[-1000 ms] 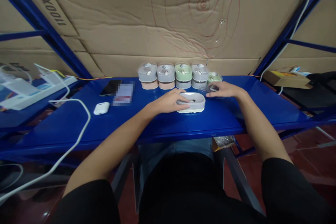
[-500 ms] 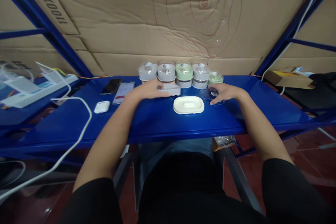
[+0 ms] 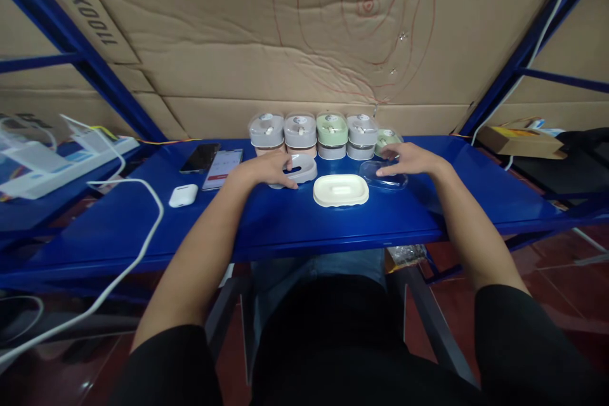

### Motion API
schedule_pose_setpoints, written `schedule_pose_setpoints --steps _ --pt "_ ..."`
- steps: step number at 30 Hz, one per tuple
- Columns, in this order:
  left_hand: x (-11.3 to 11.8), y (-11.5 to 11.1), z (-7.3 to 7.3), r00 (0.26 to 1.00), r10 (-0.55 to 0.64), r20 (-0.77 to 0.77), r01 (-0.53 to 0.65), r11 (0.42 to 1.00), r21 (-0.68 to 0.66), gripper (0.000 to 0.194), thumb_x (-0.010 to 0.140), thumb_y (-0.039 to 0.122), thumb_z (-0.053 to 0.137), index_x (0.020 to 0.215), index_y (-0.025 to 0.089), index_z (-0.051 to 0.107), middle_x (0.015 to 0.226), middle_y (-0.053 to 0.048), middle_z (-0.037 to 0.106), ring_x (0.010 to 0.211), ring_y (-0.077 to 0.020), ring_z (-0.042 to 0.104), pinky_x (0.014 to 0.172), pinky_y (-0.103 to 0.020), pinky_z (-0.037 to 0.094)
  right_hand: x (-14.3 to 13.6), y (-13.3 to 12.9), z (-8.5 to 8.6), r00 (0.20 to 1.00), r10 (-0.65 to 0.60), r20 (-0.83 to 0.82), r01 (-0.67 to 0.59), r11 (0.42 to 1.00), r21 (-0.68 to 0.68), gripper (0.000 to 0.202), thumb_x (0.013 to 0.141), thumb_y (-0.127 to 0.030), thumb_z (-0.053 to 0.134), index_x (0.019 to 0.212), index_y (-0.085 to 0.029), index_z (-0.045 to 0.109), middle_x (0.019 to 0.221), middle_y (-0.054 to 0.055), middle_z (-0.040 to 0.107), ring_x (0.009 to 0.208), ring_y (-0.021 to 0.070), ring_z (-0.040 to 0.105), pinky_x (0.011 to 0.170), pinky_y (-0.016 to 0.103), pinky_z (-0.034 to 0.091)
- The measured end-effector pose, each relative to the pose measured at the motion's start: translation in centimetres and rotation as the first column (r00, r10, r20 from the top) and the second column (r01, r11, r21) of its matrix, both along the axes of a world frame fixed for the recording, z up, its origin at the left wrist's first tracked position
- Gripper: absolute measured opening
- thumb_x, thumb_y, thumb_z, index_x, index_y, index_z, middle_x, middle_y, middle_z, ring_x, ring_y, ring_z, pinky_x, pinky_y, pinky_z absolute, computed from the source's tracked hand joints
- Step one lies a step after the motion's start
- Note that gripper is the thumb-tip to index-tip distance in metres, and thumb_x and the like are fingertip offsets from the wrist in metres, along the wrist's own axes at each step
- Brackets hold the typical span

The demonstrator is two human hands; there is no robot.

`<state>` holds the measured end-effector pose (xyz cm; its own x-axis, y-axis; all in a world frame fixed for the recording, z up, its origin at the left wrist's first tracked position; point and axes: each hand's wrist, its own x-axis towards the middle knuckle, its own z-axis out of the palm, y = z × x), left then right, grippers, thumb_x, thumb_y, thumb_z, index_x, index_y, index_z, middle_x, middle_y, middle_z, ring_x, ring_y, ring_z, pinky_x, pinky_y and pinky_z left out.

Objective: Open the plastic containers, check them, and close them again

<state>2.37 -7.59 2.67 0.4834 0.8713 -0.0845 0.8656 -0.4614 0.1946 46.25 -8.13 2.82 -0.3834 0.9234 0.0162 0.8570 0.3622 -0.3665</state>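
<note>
A grey oval piece with a slot in its middle [image 3: 308, 169] lies flat on the blue table. My left hand [image 3: 269, 170] is at its left end, thumb and fingers apart, the fingertips by the slot and the thumb at the front edge. To the right of it sits a cream oval tray [image 3: 340, 190] with a raised bar in its centre. Beyond that, a clear plastic lid [image 3: 373, 177] rests on the table. My right hand [image 3: 412, 158] hovers over the lid's right part, fingers apart, holding nothing.
Along the back stand stacked lidded boxes in grey [image 3: 266, 130] and green [image 3: 332, 130], with a smaller green box [image 3: 386, 138] at the right end. On the left lie two phones [image 3: 223, 169], a white earphone case [image 3: 183, 195] and a white cable [image 3: 155, 228]. A cardboard wall [image 3: 214, 70] rises behind.
The grey slotted piece has gone from tilted in my left hand to flat on the table, slightly left and nearer. My right hand has lifted off the clear lid.
</note>
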Motion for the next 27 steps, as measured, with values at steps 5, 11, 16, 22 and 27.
schedule_pose_setpoints --steps 5,11,16,22,27 --pt "0.5 -0.3 0.0 0.994 0.017 0.107 -0.029 0.993 0.111 0.056 0.075 0.066 0.087 0.108 0.022 0.074 0.117 -0.014 0.078 0.109 -0.0387 0.074 0.097 -0.047 0.058 -0.1 0.1 -0.3 0.994 0.099 0.056 -0.092 0.99 -0.104 0.1 0.061 -0.064 0.104 0.151 -0.028 0.078 0.15 0.014 0.081 0.134 0.0484 0.077 0.118 0.064 0.064" --pt "5.3 -3.7 -0.8 0.886 -0.234 0.399 0.132 0.955 0.267 0.052 0.092 0.069 0.076 0.115 0.023 0.075 0.132 -0.013 0.073 0.125 -0.0348 0.07 0.116 -0.05 0.055 0.3 0.5 -0.4 0.995 0.065 0.082 -0.057 0.994 -0.097 0.095 0.067 -0.066 0.099 0.15 -0.026 0.076 0.144 0.015 0.083 0.127 0.0447 0.079 0.115 0.06 0.065" --pt "9.2 -6.1 -2.4 0.906 -0.332 0.262 0.281 0.935 0.214 0.047 0.094 0.063 0.077 0.115 0.021 0.074 0.147 -0.02 0.067 0.135 -0.041 0.066 0.121 -0.059 0.051 0.4 0.8 -0.6 0.995 0.059 0.077 -0.051 0.993 -0.106 0.098 0.065 -0.066 0.1 0.15 -0.025 0.075 0.143 0.016 0.082 0.127 0.0439 0.078 0.115 0.058 0.064" --pt "9.2 -6.3 -2.5 0.93 -0.327 0.164 0.302 0.939 0.163 0.068 0.091 0.059 0.078 0.143 0.017 0.065 0.153 -0.022 0.064 0.139 -0.0421 0.064 0.117 -0.056 0.054 0.4 0.9 -0.8 0.997 0.046 0.061 -0.039 0.993 -0.114 0.099 0.063 -0.066 0.102 0.15 -0.026 0.076 0.142 0.016 0.082 0.126 0.0439 0.079 0.114 0.059 0.064" --pt "9.0 -6.6 -2.3 0.935 -0.338 0.107 0.319 0.933 0.164 0.083 0.096 0.061 0.068 0.163 0.015 0.057 0.162 -0.026 0.059 0.143 -0.0477 0.061 0.12 -0.062 0.052 0.2 0.6 -0.6 0.997 0.044 0.063 -0.037 0.994 -0.106 0.095 0.066 -0.064 0.102 0.149 -0.027 0.076 0.143 0.014 0.083 0.128 0.0417 0.079 0.114 0.056 0.065"
